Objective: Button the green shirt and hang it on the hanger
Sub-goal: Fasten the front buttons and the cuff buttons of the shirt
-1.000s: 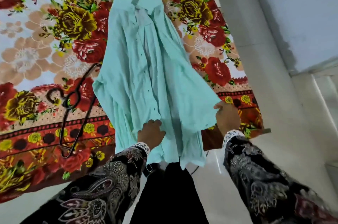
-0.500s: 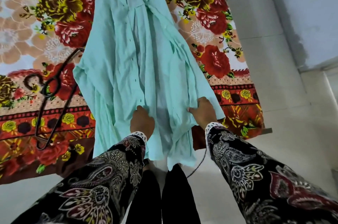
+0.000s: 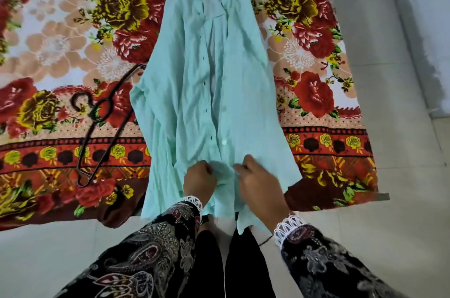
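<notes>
The pale green shirt (image 3: 194, 83) lies front-up on the flowered bedspread, collar at the far end, front open, hem hanging over the near edge. A row of buttonholes runs down the left placket and a white button (image 3: 224, 142) shows on the right one. My left hand (image 3: 198, 179) pinches the left placket near the hem. My right hand (image 3: 258, 181) pinches the right placket right beside it. The dark hanger (image 3: 97, 125) lies on the bedspread left of the shirt, partly under its sleeve.
The flowered bedspread (image 3: 73, 30) covers the bed and drapes over the near edge. Pale tiled floor (image 3: 389, 237) lies below and to the right, with a wall at the far right. My dark trousers and patterned sleeves fill the bottom.
Both hands have come together at the shirt's lower front, bringing the two plackets close. Before, my right hand held the right front edge spread out wide.
</notes>
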